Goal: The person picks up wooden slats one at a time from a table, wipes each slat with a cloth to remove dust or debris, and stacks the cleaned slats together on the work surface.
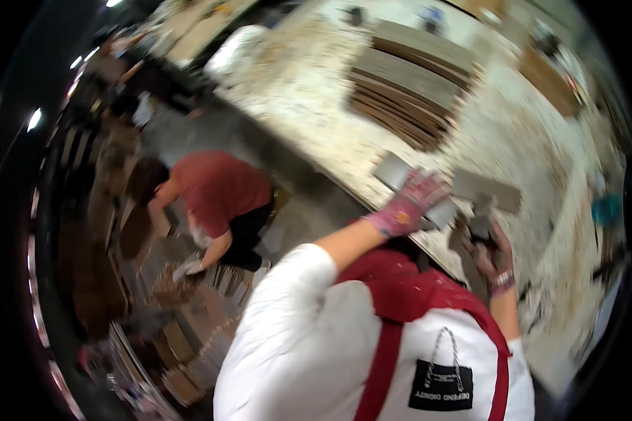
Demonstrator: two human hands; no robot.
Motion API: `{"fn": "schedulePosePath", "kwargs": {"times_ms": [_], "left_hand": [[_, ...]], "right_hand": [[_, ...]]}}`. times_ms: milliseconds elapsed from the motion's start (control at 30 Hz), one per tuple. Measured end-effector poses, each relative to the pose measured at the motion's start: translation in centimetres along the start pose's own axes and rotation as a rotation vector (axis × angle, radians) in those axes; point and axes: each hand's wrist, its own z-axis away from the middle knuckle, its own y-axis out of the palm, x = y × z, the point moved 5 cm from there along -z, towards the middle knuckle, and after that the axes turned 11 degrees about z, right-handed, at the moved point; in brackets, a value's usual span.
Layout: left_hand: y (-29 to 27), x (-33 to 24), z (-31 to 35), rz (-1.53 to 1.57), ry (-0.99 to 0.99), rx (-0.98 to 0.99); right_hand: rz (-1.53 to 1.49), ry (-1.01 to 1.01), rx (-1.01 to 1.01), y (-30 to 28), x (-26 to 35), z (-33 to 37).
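Note:
My left hand [411,205], in a pinkish-purple glove, lies across a grey flat plate [392,170] at the near edge of the table. The plate shows on both sides of the hand; its fingers curl over and blur hides their tips. To the right, my right hand [495,254], gloved and stained grey, is closed around the handle of a wide-bladed scraper [488,190]. Its broad grey blade points away from me, over the tabletop. A dark brownish strip [468,256] hangs beside the right hand; I cannot tell whether the hand touches it.
A stack of grey-topped boards with brown edges [407,88] lies on the pale, smeared worktable [302,119]. A white wrapped bundle [235,52] is at its far left corner. A person in a red shirt [221,186] bends over cartons on my left. A teal container [606,209] stands at right.

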Motion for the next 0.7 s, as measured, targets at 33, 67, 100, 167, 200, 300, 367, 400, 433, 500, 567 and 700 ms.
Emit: {"fn": "schedulePosePath", "kwargs": {"times_ms": [33, 67, 100, 167, 200, 300, 367, 400, 433, 500, 567, 700], "left_hand": [[1.0, 0.6, -0.5, -0.002, 0.019, 0.033], [1.6, 1.4, -0.5, -0.044, 0.097, -0.036], [1.4, 1.5, -0.6, -0.043, 0.150, -0.072], [1.0, 3.0, 0.0, -0.158, 0.190, -0.183], [1.2, 4.2, 0.8, -0.249, 0.212, -0.264], [-0.7, 6.0, 1.6, -0.183, 0.122, -0.156], [-2.3, 6.9, 2.4, -0.170, 0.168, -0.208], [-2.7, 7.7, 2.7, -0.151, 0.201, -0.258], [-2.9, 8.1, 3.3, -0.177, 0.221, -0.318], [-3.9, 9.0, 4.4, -0.137, 0.163, -0.267], [-6.1, 10.0, 4.8, -0.073, 0.094, -0.203], [-7.3, 12.0, 4.3, -0.041, 0.014, 0.006]], "right_hand": [[-0.159, 0.027, 0.097, 0.1, 0.0, -0.8], [-0.316, 0.080, 0.185, 0.2, -0.1, -1.3], [-0.239, 0.066, 0.127, 0.4, -0.2, -1.4], [-0.211, 0.069, 0.135, 0.8, -0.6, -2.7], [-0.245, 0.107, 0.193, 1.1, -1.0, -3.7], [-0.163, 0.127, 0.276, 2.0, -1.4, -5.8], [-0.129, 0.109, 0.324, 1.8, -2.1, -7.9], [-0.127, 0.108, 0.377, 2.5, -2.2, -8.6], [-0.127, 0.109, 0.426, 3.8, -2.0, -8.8], [-0.112, 0.091, 0.463, 7.1, -1.3, -9.3], [-0.130, 0.114, 0.498, 9.3, -1.6, -10.4], [-0.076, 0.139, 0.429, 12.8, -2.0, -11.5]]}}
